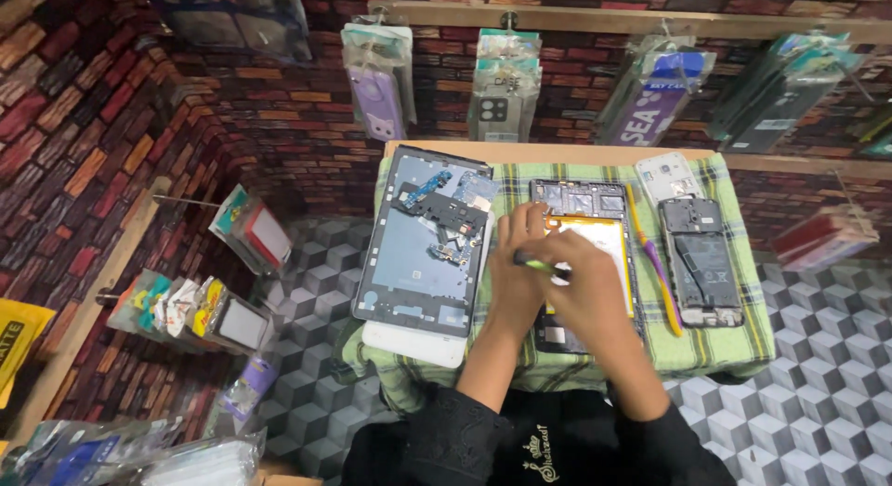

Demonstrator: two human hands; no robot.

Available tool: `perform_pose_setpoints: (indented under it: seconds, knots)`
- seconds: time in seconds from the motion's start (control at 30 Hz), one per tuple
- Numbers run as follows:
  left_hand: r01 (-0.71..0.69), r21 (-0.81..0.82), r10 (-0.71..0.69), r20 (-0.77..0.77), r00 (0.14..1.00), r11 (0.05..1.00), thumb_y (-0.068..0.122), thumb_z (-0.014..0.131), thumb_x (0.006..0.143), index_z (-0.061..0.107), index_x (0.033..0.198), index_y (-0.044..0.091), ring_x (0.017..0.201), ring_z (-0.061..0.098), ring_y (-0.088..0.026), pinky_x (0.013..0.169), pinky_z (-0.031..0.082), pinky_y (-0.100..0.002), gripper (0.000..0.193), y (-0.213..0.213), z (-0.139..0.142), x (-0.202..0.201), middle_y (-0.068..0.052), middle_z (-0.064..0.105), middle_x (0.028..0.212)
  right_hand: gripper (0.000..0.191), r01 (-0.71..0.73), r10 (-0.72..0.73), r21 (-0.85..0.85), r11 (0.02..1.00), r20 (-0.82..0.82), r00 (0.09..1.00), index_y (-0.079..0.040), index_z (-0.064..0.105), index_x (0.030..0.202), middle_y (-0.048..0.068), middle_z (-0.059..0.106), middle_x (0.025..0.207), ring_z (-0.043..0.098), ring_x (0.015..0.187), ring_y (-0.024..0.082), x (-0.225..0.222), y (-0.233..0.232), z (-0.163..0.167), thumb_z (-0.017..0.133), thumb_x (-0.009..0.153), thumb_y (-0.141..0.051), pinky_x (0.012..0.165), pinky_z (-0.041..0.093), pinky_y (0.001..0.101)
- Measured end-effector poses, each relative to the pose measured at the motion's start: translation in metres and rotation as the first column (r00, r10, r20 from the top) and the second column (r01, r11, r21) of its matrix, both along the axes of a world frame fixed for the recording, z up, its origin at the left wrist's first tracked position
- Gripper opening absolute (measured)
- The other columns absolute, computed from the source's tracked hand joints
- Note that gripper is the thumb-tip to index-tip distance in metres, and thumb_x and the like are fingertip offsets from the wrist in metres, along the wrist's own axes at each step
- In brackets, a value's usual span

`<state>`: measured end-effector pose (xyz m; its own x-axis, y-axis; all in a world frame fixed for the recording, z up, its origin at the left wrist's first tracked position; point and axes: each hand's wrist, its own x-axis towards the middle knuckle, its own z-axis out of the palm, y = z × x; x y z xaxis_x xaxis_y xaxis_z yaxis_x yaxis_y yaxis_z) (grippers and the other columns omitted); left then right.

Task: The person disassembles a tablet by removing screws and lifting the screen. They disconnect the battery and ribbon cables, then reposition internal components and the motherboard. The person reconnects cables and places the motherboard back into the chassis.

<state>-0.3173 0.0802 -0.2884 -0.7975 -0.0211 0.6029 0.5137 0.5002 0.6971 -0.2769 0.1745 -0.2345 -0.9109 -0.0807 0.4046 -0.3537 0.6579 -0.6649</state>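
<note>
Even indoor light, edges warped, corners soft.

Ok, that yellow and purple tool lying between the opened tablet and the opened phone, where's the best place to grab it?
Probably pinch the yellow and purple tool around its middle, coming straight down from above. It lies flat on the green checked cloth, long and thin, in the narrow gap between the opened tablet and the opened phone, so a side approach looks crowded.

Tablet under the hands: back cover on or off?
Off. The tablet lies opened up, its battery and circuit boards exposed; the left hand and right hand work over it.
</note>
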Motion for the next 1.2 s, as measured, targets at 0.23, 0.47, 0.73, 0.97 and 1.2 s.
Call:
perform_pose_setpoints:
  seconds: [0.23, 0.47, 0.73, 0.97, 1.2]
  knots:
    - [-0.278, -0.463, 0.258, -0.107, 0.960, 0.842, 0.030, 0.061, 0.099, 0.056, 0.132, 0.008, 0.111, 0.057, -0.027, 0.101, 0.044, -0.040, 0.039, -0.003, 0.003, -0.007, -0.008, 0.058, 0.129, 0.034, 0.134, 0.053, 0.501, 0.855, -0.342, 0.938, -0.020, 0.085, 0.095, 0.008, 0.072, 0.093, 0.051, 0.113, 0.048, -0.020, -0.084, 0.003, 0.085, 0.066, -0.037, 0.102, 0.033, 0.0607]
    - [-0.291, -0.493, 0.272, -0.112, 0.956, 0.820, 0.034, 0.059, 0.100, 0.056, 0.131, 0.007, 0.111, 0.057, -0.028, 0.103, 0.044, -0.043, 0.041, -0.008, -0.018, -0.023, -0.009, 0.058, 0.129, 0.027, 0.123, 0.044, 0.536, 0.835, -0.288, 0.956, -0.022, 0.084, 0.095, 0.004, 0.072, 0.094, 0.057, 0.106, 0.038, -0.034, -0.095, -0.017, 0.083, 0.073, -0.036, 0.107, 0.035, 0.0552]
    - [-0.170, -0.316, 0.156, -0.069, 0.985, 0.933, 0.027, 0.057, 0.105, 0.053, 0.136, 0.002, 0.126, 0.051, -0.031, 0.113, 0.038, -0.042, 0.041, -0.010, -0.039, -0.028, -0.014, 0.053, 0.136, 0.023, -0.005, 0.167, 0.433, 0.901, -0.339, 0.926, -0.012, 0.075, 0.094, 0.005, 0.072, 0.098, 0.060, 0.103, 0.033, -0.045, -0.087, -0.018, 0.080, 0.074, -0.022, 0.108, 0.032, 0.0575]
    - [0.235, 0.336, -0.238, -0.033, 0.971, 0.912, 0.020, 0.051, 0.109, 0.045, 0.145, 0.003, 0.140, 0.047, -0.030, 0.120, 0.035, -0.041, 0.041, 0.000, -0.066, -0.036, -0.017, 0.051, 0.145, 0.023, -0.149, 0.265, 0.380, 0.913, -0.274, 0.925, -0.007, 0.071, 0.107, 0.008, 0.070, 0.102, 0.060, 0.104, 0.032, -0.049, -0.068, -0.002, 0.074, 0.086, -0.016, 0.094, 0.047, 0.0446]
    - [0.115, 0.072, -0.131, 0.285, 0.949, 0.991, 0.018, 0.058, 0.105, 0.056, 0.130, 0.008, 0.118, 0.060, -0.035, 0.088, 0.053, -0.051, 0.027, -0.006, -0.062, -0.042, -0.016, 0.067, 0.121, 0.023, -0.119, 0.216, 0.295, 0.948, -0.325, 0.921, -0.005, 0.072, 0.111, 0.009, 0.070, 0.100, 0.061, 0.099, 0.032, -0.056, -0.052, 0.014, 0.073, 0.089, -0.012, 0.082, 0.051, 0.0422]
